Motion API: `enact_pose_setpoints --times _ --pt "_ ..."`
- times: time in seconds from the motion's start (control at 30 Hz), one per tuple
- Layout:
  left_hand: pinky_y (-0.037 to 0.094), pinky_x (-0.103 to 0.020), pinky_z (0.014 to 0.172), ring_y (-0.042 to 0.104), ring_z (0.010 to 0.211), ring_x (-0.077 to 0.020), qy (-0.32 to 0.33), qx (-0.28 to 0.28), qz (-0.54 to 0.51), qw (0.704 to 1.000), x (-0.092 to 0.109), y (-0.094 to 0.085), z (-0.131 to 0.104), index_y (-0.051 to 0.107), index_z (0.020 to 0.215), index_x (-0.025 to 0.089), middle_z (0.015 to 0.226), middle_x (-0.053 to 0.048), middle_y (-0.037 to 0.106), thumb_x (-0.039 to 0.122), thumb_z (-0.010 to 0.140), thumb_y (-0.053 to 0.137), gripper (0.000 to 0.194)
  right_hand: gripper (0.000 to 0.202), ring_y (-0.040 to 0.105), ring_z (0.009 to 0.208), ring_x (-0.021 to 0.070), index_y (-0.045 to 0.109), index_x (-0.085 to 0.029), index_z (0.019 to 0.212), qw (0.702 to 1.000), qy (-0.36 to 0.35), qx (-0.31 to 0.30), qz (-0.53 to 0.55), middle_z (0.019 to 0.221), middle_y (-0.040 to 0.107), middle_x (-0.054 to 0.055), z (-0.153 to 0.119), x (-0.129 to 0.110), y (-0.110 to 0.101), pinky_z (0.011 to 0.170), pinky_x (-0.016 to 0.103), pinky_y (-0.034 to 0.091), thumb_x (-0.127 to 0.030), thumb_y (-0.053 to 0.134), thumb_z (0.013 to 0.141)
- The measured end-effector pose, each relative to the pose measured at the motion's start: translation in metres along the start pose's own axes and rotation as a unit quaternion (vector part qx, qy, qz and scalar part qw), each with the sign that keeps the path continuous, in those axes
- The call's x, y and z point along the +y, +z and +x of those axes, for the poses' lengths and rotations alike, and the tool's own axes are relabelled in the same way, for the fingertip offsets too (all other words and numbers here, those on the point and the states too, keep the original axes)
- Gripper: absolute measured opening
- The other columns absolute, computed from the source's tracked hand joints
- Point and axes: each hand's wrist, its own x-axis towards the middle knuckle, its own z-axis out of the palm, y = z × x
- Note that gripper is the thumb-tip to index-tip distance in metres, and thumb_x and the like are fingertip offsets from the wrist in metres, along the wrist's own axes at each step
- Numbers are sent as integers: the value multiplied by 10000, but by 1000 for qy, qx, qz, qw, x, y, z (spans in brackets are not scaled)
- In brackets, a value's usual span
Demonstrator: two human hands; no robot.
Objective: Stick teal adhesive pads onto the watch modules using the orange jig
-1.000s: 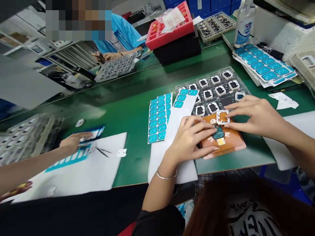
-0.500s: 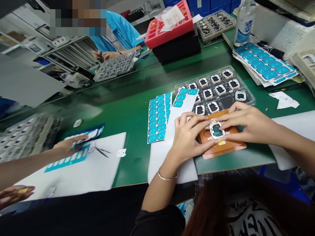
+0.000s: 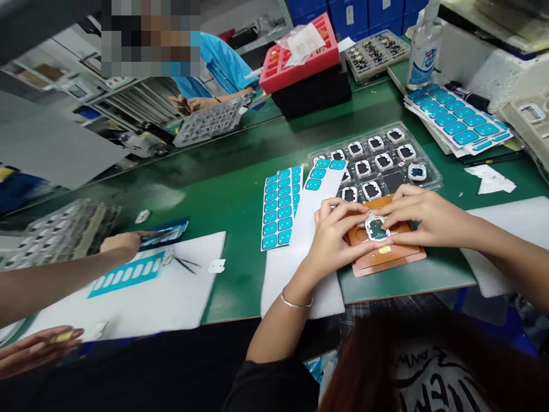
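My left hand (image 3: 337, 234) and my right hand (image 3: 414, 220) close in from both sides on a small white rounded-square frame (image 3: 377, 229) with a dark green middle. Their fingertips press on its edges. The frame rests over an orange plate (image 3: 401, 257); a small yellow piece (image 3: 385, 249) lies just below it. Behind my hands stands a clear tray (image 3: 434, 182) holding several similar white frames. Left of my left hand, a white backing sheet (image 3: 306, 214) with a few blue stickers overlaps a fuller blue sticker sheet (image 3: 271, 217).
A co-worker's hand (image 3: 122, 246) reaches to a blue packet (image 3: 167, 233) at left; their other hand (image 3: 47, 346) is lower. Tweezers (image 3: 186, 264) lie on their white mat (image 3: 189, 297). A red tray (image 3: 300, 63), more sticker sheets (image 3: 457, 114) and a bottle (image 3: 424, 57) stand farther back.
My view has shifted slightly. My hands stay around the white frame, nearly unchanged. At left, the co-worker's upper hand has drawn back a little along the blue packet.
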Motion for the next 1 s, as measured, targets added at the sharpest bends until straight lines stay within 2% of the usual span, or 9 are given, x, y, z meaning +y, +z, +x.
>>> enact_pose_setpoints --times 0.13,0.23,0.37,0.47,0.63,0.73,0.83,0.9,1.0 --pt "343 -489 1051 402 1201 -273 43 -15 -3 999 -5 3 0 570 1348 316 1340 -80 573 700 818 578 654 298 613 831 206 647 -183 1026 995 45 38 86 909 671 66 2 2 5 690 313 513 -349 726 791" --pt "282 -524 1086 356 1286 -290 31 -10 28 999 -19 4 1 370 1489 368 1491 -64 430 754 892 322 713 478 657 865 195 560 -204 1109 964 76 56 250 1005 671 61 3 2 8 756 316 541 -366 788 721" --pt "263 -597 1094 334 1358 -345 -203 113 94 968 -53 1 5 351 1493 348 1498 -104 411 689 932 284 660 556 688 931 235 446 -228 1270 892 111 43 436 1089 690 104 4 4 3 781 373 557 -468 654 813" --pt "234 -696 1070 306 1382 -450 -350 121 127 920 -79 -1 6 345 1493 274 1520 -188 377 745 836 461 817 524 675 970 258 427 -191 1314 881 139 47 450 1098 692 157 5 6 -4 735 402 550 -497 393 889" --pt "253 -757 1017 413 1301 -520 -368 68 124 919 -95 2 4 374 1462 239 1406 -238 516 791 690 620 980 554 643 791 231 535 -135 1274 870 175 53 458 1089 693 186 8 11 -8 622 379 505 -453 311 880" --pt "279 -741 1013 457 1275 -511 -361 56 138 920 -88 1 6 389 1455 210 1368 -240 556 741 714 638 945 570 643 809 235 572 -147 1284 912 198 114 342 1045 702 142 6 28 -10 621 352 492 -488 512 832" --pt "310 -703 1018 457 1300 -478 -353 61 162 920 -77 -4 8 370 1473 198 1421 -224 522 633 775 638 865 549 633 902 293 661 -187 1223 959 219 171 50 1004 710 107 -1 56 -12 728 417 504 -489 670 765" --pt "329 -675 1019 466 1306 -454 -336 75 169 923 -71 -7 9 362 1480 194 1431 -214 518 568 797 640 827 506 619 940 328 692 -217 1208 961 216 145 -97 976 720 98 -6 75 -13 787 480 495 -479 683 776" --pt "360 -627 1005 490 1292 -429 -297 111 185 930 -66 -9 9 384 1467 193 1413 -200 542 525 796 663 798 505 622 960 333 662 -251 1276 963 198 85 -162 1034 726 94 -12 94 -11 821 514 490 -484 662 828"
